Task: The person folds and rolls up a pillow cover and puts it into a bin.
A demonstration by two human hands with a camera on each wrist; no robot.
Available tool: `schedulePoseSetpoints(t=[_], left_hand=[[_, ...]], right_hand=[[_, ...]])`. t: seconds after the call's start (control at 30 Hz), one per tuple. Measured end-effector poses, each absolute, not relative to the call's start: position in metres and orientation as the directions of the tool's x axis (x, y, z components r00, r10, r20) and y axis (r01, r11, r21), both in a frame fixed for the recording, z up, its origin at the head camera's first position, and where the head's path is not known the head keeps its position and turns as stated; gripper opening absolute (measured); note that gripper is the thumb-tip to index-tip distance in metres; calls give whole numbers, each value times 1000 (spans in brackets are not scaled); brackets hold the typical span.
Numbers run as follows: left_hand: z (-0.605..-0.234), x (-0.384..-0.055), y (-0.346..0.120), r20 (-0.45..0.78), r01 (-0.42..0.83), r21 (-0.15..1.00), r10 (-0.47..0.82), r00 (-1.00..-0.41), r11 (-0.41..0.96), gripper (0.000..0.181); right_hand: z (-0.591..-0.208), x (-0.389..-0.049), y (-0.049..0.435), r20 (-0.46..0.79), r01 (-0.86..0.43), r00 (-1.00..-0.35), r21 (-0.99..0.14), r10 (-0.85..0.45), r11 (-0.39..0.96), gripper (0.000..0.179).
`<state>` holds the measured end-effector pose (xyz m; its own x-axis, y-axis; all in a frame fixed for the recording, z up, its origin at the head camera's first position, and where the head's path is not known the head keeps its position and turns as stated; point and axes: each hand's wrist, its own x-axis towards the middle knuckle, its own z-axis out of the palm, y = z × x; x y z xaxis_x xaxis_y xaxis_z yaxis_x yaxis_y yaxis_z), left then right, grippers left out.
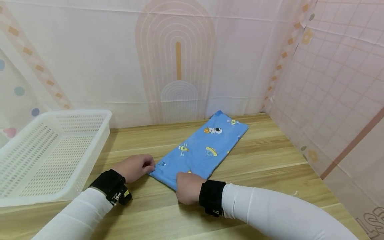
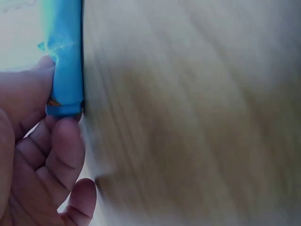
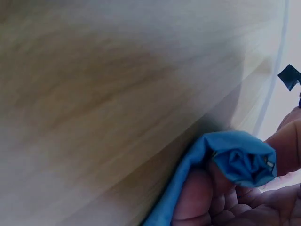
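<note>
A blue cloth (image 1: pixel 196 151) printed with cartoon astronauts and spaceships lies folded into a long strip, slanting away to the back right. At its near left corner, my left hand (image 1: pixel 135 167) pinches the edge between thumb and fingers. The left wrist view shows the folded end of the cloth (image 2: pixel 68 75) from the side, thumb on one face and fingertips below. My right hand (image 1: pixel 189 188) grips the near right corner. Seen in the right wrist view, that corner of the cloth (image 3: pixel 242 157) forms a small roll of layers, with fingers curled around and under it.
A white perforated plastic basket (image 1: pixel 106 128) stands on the left of the wood-grain table (image 1: pixel 258 166). Behind the table hangs a pale patterned curtain (image 1: pixel 120 66), and another printed sheet (image 1: pixel 336 83) borders the right side.
</note>
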<state>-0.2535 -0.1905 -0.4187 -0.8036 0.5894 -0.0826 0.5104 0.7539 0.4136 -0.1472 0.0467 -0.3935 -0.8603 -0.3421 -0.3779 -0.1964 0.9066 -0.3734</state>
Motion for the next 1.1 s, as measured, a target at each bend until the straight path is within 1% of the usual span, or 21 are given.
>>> schedulePoseSetpoints(t=[0.13,0.2,0.33,0.43,0.57,0.67,0.77,0.83,0.9,1.0,1.1], left_hand=[[-420,-252,-187,-40,484,423,550,-834,766,10],[-419,-251,-186,-23,482,416,539,-842,771,10],[-418,-249,-185,-41,459,429,524,-851,778,11],[-418,-249,-186,-69,430,462,515,-854,776,13],[-418,-247,-186,-47,454,469,535,-844,758,11],[-419,-245,-185,18,527,451,583,-812,720,7],[-421,-244,-186,54,575,436,618,-785,692,10],[-422,-245,-187,49,591,433,637,-769,680,11],[-423,-245,-188,21,584,441,642,-766,682,13],[-423,-245,-189,1,585,445,653,-757,678,20],[-423,-245,-188,12,598,423,655,-755,681,16]], right_hand=[[-393,-146,49,-328,-235,-876,-352,-355,906,18],[-392,-146,50,-312,-254,-879,-337,-362,907,18],[-390,-148,51,-312,-252,-879,-335,-359,908,16],[-388,-149,51,-313,-255,-881,-321,-356,912,20],[-389,-150,51,-295,-269,-885,-308,-361,912,22],[-389,-151,51,-286,-240,-894,-344,-344,908,12],[-389,-152,51,-282,-194,-907,-382,-314,904,2],[-389,-152,50,-273,-189,-912,-385,-306,904,4],[-389,-152,50,-259,-217,-912,-356,-319,909,6],[-389,-152,48,-215,-290,-911,-274,-352,917,12],[-390,-150,46,-161,-365,-906,-178,-393,914,16]])
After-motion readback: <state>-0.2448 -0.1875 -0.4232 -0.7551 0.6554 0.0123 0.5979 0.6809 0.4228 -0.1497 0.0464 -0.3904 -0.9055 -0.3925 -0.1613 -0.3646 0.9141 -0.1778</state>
